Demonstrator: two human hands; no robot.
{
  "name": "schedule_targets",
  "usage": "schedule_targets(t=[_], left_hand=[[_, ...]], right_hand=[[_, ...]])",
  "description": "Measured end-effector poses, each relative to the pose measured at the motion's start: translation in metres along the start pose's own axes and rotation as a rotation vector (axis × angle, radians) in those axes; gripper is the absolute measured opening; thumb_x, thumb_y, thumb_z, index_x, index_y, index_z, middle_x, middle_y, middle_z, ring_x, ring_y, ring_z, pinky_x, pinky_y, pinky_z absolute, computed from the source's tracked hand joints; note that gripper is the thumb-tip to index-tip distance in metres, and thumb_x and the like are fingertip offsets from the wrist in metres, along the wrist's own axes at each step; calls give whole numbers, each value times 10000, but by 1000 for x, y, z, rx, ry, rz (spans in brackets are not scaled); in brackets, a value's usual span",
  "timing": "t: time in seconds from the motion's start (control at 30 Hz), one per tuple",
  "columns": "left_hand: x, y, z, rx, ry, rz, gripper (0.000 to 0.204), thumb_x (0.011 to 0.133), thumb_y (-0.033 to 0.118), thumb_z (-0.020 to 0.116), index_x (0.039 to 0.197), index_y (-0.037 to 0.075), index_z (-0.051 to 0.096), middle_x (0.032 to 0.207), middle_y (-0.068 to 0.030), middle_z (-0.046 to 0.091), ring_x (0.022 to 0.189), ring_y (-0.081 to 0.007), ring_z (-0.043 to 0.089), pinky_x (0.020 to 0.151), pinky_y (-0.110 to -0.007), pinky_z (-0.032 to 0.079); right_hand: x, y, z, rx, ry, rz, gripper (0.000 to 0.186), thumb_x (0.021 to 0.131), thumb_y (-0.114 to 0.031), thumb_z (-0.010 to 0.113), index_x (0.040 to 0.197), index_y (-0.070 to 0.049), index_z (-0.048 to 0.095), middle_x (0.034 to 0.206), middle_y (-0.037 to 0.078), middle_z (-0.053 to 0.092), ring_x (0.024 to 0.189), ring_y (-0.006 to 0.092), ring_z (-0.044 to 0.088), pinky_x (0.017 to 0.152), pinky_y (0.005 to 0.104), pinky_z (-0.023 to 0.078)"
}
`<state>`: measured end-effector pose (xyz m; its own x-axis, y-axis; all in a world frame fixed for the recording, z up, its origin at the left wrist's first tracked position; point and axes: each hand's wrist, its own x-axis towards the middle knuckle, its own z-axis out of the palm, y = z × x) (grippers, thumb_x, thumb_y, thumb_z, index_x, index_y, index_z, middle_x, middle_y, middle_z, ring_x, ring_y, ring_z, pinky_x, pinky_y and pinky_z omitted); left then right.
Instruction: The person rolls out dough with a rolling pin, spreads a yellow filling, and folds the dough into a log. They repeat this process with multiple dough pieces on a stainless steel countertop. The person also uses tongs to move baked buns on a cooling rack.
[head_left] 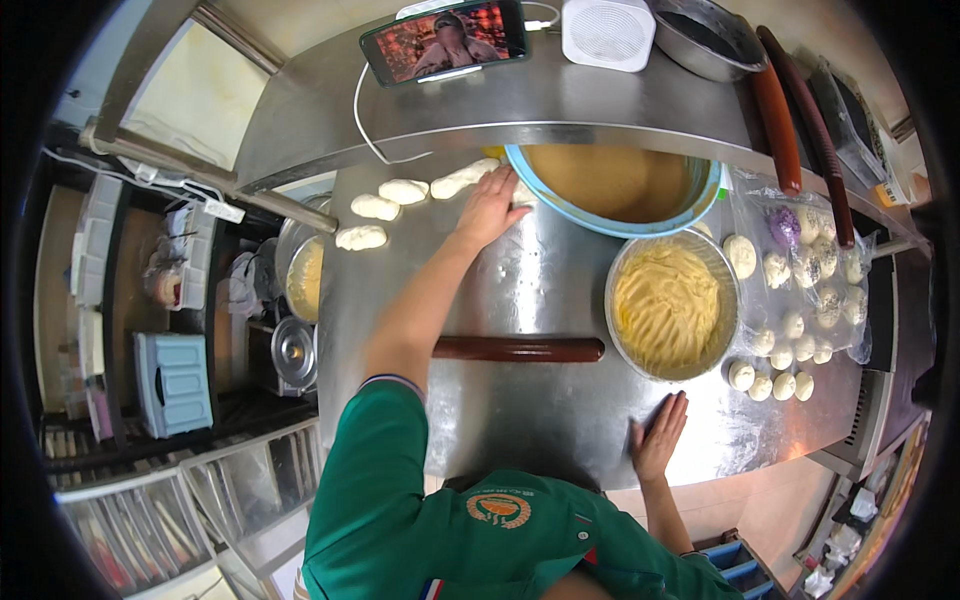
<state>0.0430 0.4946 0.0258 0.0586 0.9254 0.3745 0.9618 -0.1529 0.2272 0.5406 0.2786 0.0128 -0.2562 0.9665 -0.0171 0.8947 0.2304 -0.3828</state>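
My left hand (488, 212) reaches to the far side of the steel worktop, its fingers stretched out flat. It lies between a long white dough piece (463, 179) and the blue basin (514, 158), and partly covers another bit of dough (523, 194). To its left are more oblong dough pieces (374, 207). My right hand (660, 438) rests with straight fingers on the near edge of the worktop, holding nothing. Just beyond it stands a round metal bowl (735, 335) with soft yellow paste (667, 305) in it.
A dark red rolling pin (520, 349) lies across the worktop. Brown powder or liquid fills the blue basin. Small dough balls (783, 385) and buns under plastic (828, 305) sit at the right. Above, a shelf (600, 105) holds a phone (445, 42), a white speaker (608, 35) and more rolling pins (778, 130).
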Motion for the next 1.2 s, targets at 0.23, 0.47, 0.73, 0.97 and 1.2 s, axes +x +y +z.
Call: schedule_targets(t=[0.23,0.47,0.73,0.97,1.2], left_hand=[[26,-27,40,-90,4,-31,445,836,344,745,1128,14,683,1103,-131,674,1071,-343,608,1008,-471,438],[-141,-4,-105,-266,322,-68,362,789,216,791,1092,68,660,1012,-111,691,886,-358,669,732,-476,547],[-287,-25,-129,118,-74,-491,552,859,485,691,1205,63,607,1104,-126,615,981,-335,598,817,-455,475],[-316,1,-121,224,-49,-320,492,899,317,690,1311,79,563,1259,-120,581,1081,-299,559,913,-448,413],[-316,22,-152,-10,346,-543,337,933,161,646,1255,75,595,1039,-124,630,966,-303,595,883,-484,426]], right_hand=[[2,-44,18,-43,84,14,816,934,-320,607,1566,27,226,1610,296,214,1483,487,218,1206,573,170],[83,-91,9,-40,285,-257,597,960,-161,584,1500,-5,384,1498,243,436,1404,420,396,1171,587,245],[100,-124,-11,111,340,-265,213,950,-68,624,1129,15,706,1049,204,717,952,363,690,864,423,539],[74,-121,-13,104,328,-359,362,929,-26,612,1289,12,615,1258,229,641,1159,394,611,1013,453,466],[17,-172,41,257,16,-767,764,832,-154,752,1492,-12,393,1553,223,393,1456,375,363,1190,540,281]])
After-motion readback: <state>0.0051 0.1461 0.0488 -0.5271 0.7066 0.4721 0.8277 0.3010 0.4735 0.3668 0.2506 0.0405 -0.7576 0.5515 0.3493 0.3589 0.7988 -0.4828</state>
